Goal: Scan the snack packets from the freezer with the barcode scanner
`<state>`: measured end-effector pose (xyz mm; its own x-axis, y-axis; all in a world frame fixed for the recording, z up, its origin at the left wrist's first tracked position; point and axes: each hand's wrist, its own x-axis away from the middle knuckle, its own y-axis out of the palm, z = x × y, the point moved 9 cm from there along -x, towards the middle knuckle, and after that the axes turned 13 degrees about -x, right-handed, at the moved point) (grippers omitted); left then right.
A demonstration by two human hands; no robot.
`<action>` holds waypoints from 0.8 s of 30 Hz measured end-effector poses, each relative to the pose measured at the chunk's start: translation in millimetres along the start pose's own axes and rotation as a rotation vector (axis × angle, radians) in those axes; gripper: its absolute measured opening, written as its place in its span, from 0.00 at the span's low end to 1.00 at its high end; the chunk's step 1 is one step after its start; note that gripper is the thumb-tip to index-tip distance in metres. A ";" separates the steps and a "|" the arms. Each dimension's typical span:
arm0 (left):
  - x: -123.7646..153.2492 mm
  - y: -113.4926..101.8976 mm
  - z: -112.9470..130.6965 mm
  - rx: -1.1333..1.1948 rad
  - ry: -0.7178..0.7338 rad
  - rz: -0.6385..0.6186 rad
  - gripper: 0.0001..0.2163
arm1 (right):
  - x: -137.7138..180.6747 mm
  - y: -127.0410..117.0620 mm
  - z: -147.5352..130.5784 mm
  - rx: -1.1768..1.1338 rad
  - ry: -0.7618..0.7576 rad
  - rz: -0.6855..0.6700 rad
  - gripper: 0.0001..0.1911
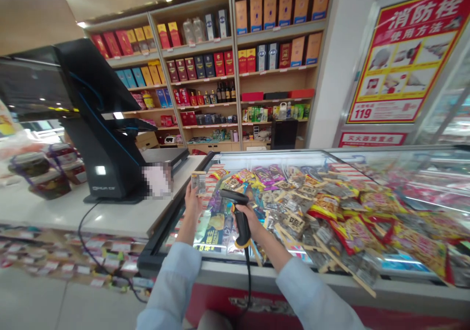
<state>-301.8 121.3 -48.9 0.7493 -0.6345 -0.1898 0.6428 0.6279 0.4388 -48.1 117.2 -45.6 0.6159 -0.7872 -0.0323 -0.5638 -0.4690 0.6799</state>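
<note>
My left hand (192, 203) holds a small clear snack packet (199, 183) upright above the left end of the glass-topped display case (176, 251). My right hand (252, 218) grips a black barcode scanner (238, 215) with a yellow band at its base. The scanner head sits just right of the packet and points toward it. The scanner's black cable hangs down between my two light blue sleeves. Under the glass lie several bright snack packets (330, 212).
A black checkout terminal (99, 124) stands on the white counter (110, 215) to the left, with jars (47, 171) beside it. Wooden shelves (220, 75) of boxes and bottles line the back wall. A red fire-hydrant poster (404, 56) hangs at the right.
</note>
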 end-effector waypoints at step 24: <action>287.9 195.9 -7.1 -0.959 0.716 -0.951 0.27 | 182.4 -146.3 -193.8 -0.070 -0.399 0.267 0.15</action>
<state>41.0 64.8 -23.8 -0.2518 -0.7904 -0.5584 0.5613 0.3508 -0.7496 253.3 119.8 -9.0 0.1878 -0.9749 -0.1193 -0.6263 -0.2125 0.7500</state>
